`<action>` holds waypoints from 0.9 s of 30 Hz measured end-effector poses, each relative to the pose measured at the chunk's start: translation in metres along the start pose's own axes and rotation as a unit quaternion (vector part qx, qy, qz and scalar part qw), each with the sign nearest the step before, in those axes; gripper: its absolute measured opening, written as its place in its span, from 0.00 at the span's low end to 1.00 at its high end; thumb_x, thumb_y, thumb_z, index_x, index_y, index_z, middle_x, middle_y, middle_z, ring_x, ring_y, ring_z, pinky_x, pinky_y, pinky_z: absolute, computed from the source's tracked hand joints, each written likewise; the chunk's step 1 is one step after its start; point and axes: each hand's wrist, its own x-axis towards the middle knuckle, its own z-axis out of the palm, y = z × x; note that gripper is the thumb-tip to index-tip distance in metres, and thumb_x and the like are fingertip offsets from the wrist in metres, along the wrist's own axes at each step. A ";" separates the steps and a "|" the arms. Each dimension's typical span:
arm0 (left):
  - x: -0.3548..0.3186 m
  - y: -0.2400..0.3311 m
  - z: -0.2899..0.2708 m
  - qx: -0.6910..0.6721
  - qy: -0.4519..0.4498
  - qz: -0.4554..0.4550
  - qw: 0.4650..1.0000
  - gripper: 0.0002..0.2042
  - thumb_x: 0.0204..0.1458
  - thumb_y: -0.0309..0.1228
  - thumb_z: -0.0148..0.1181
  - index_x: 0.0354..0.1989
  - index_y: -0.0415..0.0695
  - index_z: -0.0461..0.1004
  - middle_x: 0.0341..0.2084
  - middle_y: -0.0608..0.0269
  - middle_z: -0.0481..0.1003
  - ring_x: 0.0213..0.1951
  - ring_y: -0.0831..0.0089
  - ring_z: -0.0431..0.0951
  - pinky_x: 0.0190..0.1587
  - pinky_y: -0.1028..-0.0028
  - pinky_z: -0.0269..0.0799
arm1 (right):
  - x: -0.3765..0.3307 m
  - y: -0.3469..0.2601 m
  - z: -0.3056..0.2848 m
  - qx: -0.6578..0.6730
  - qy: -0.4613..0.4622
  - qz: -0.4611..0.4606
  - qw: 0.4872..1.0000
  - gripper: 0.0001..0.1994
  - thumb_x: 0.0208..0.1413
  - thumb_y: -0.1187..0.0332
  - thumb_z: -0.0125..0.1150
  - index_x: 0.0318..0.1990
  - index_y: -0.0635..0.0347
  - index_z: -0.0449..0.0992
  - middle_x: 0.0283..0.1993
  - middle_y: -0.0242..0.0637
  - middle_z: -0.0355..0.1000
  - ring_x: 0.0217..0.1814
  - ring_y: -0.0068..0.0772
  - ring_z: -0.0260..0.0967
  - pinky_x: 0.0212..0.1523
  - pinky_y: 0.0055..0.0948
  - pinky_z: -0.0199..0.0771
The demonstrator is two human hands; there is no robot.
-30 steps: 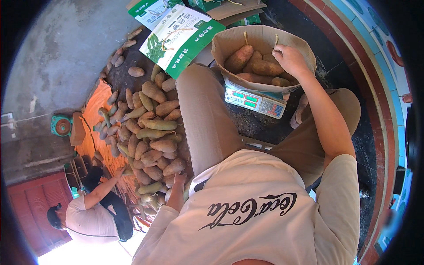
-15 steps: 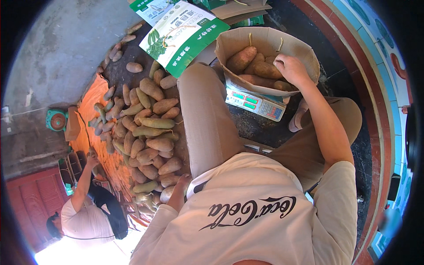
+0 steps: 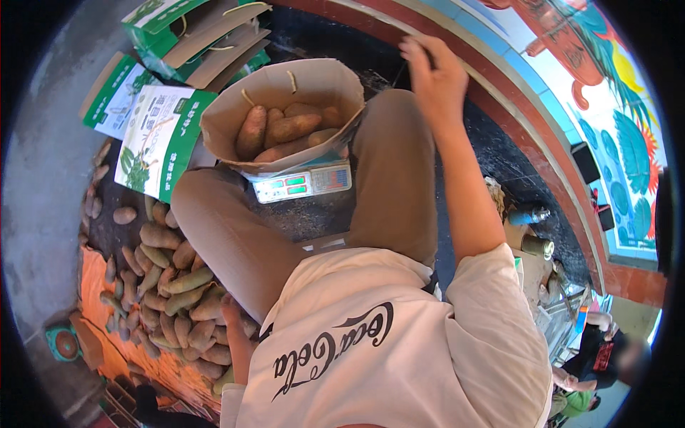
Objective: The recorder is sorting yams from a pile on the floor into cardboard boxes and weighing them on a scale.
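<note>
My right hand (image 3: 437, 75) is raised beyond my right knee, to the right of an open cardboard box (image 3: 325, 71). Its fingers are apart with nothing between them. Inside the box lie several soil-stained, reddish-brown root vegetables (image 3: 294, 127). The box rests on a digital scale (image 3: 332, 178) between my legs, whose lit green display and keypad face me. Low by my left thigh, my left hand (image 3: 230, 314) is at the edge of a large pile of long brown and greenish root vegetables (image 3: 187, 279). Its fingers are mostly hidden, so its grip does not show.
Printed green-and-white cartons (image 3: 153, 139) stand left of the box, and more opened cartons (image 3: 214, 43) are stacked behind. An orange sheet (image 3: 96, 285) lies under the pile's left side. A raised red-brown ledge (image 3: 564, 203) curves along the right. Other people (image 3: 606, 357) are at the lower right.
My right hand has left the box and moved off to its right, opening. My view has swung right, so the box and pile now appear farther left and people show at lower right.
</note>
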 end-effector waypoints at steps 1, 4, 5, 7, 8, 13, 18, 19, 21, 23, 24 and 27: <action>-0.007 0.038 -0.002 -0.049 0.016 0.029 0.998 0.12 0.51 0.26 0.51 0.44 0.37 0.71 0.35 0.59 0.75 0.36 0.71 0.74 0.39 0.75 0.69 | -0.007 0.012 -0.026 -0.019 0.025 0.056 0.998 0.07 0.51 0.67 0.56 0.34 0.61 0.74 0.31 0.43 0.72 0.32 0.42 0.70 0.36 0.30 0.69; -0.025 0.095 -0.014 -0.115 0.040 0.053 0.991 0.10 0.51 0.24 0.51 0.42 0.35 0.71 0.33 0.62 0.75 0.34 0.74 0.73 0.36 0.76 0.69 | -0.048 0.077 -0.082 -0.182 0.006 0.142 0.973 0.09 0.52 0.65 0.54 0.35 0.61 0.74 0.33 0.45 0.73 0.35 0.45 0.71 0.38 0.34 0.69; -0.030 0.110 -0.019 -0.126 0.046 0.048 0.990 0.10 0.51 0.24 0.52 0.41 0.34 0.71 0.33 0.62 0.74 0.33 0.75 0.73 0.36 0.77 0.68 | -0.072 0.099 -0.097 -0.251 -0.015 0.160 0.955 0.10 0.52 0.64 0.53 0.35 0.61 0.73 0.34 0.45 0.73 0.37 0.45 0.71 0.38 0.36 0.69; -0.036 0.124 -0.024 -0.063 0.069 0.045 0.995 0.10 0.52 0.24 0.51 0.41 0.35 0.71 0.33 0.61 0.74 0.33 0.76 0.73 0.36 0.78 0.68 | -0.126 0.132 -0.128 -0.391 -0.159 0.251 0.871 0.12 0.51 0.62 0.52 0.36 0.60 0.72 0.37 0.47 0.71 0.41 0.47 0.70 0.40 0.42 0.68; -0.028 0.114 -0.028 -0.097 0.068 0.063 0.991 0.10 0.52 0.24 0.51 0.42 0.34 0.71 0.33 0.61 0.74 0.34 0.76 0.73 0.37 0.78 0.68 | -0.159 0.153 -0.149 -0.426 -0.244 0.255 0.833 0.12 0.50 0.61 0.52 0.38 0.58 0.72 0.39 0.47 0.70 0.42 0.49 0.68 0.41 0.45 0.67; -0.026 0.109 -0.039 -0.214 0.063 0.040 0.974 0.10 0.53 0.24 0.50 0.42 0.34 0.70 0.35 0.61 0.74 0.35 0.76 0.72 0.38 0.78 0.68 | -0.287 0.164 -0.242 -0.583 -0.427 0.412 0.555 0.14 0.49 0.63 0.51 0.44 0.50 0.72 0.48 0.38 0.69 0.52 0.41 0.66 0.51 0.44 0.62; -0.042 0.139 -0.054 -0.065 0.071 0.042 0.994 0.11 0.53 0.24 0.48 0.43 0.34 0.70 0.34 0.62 0.74 0.34 0.76 0.72 0.37 0.77 0.68 | -0.349 0.165 -0.308 -0.572 -0.510 0.515 0.385 0.21 0.48 0.62 0.53 0.52 0.47 0.69 0.57 0.34 0.65 0.61 0.41 0.59 0.57 0.56 0.49; -0.048 0.146 -0.055 -0.002 0.083 0.032 0.996 0.11 0.54 0.25 0.48 0.43 0.34 0.70 0.34 0.63 0.74 0.33 0.76 0.73 0.36 0.77 0.68 | -0.346 0.158 -0.306 -0.570 -0.516 0.512 0.383 0.21 0.48 0.62 0.53 0.52 0.47 0.69 0.57 0.34 0.65 0.61 0.41 0.59 0.57 0.56 0.49; -0.032 0.135 -0.071 -0.015 0.077 0.031 0.996 0.11 0.54 0.26 0.48 0.43 0.34 0.70 0.34 0.63 0.74 0.33 0.77 0.73 0.36 0.77 0.68 | -0.334 0.141 -0.301 -0.582 -0.614 0.425 0.322 0.24 0.42 0.59 0.61 0.51 0.49 0.71 0.58 0.36 0.63 0.64 0.40 0.54 0.59 0.54 0.50; -0.022 0.137 -0.079 -0.023 0.058 0.035 0.997 0.12 0.54 0.26 0.48 0.44 0.34 0.70 0.35 0.63 0.74 0.33 0.77 0.73 0.36 0.77 0.68 | -0.350 0.145 -0.318 -0.592 -0.597 0.417 0.346 0.24 0.40 0.61 0.63 0.49 0.49 0.72 0.57 0.36 0.64 0.63 0.40 0.56 0.58 0.55 0.52; -0.019 0.144 -0.080 -0.035 0.066 0.059 0.995 0.12 0.54 0.26 0.48 0.44 0.33 0.70 0.35 0.63 0.74 0.34 0.77 0.73 0.37 0.77 0.68 | -0.350 0.146 -0.320 -0.583 -0.606 0.422 0.339 0.24 0.40 0.61 0.63 0.49 0.49 0.72 0.56 0.36 0.65 0.61 0.41 0.58 0.57 0.55 0.54; -0.011 0.173 -0.081 -0.073 0.087 0.134 0.984 0.13 0.54 0.27 0.50 0.45 0.32 0.69 0.37 0.60 0.73 0.36 0.75 0.73 0.38 0.77 0.69 | -0.363 0.146 -0.328 -0.565 -0.627 0.433 0.318 0.24 0.40 0.61 0.63 0.49 0.49 0.72 0.55 0.37 0.66 0.59 0.41 0.61 0.55 0.56 0.58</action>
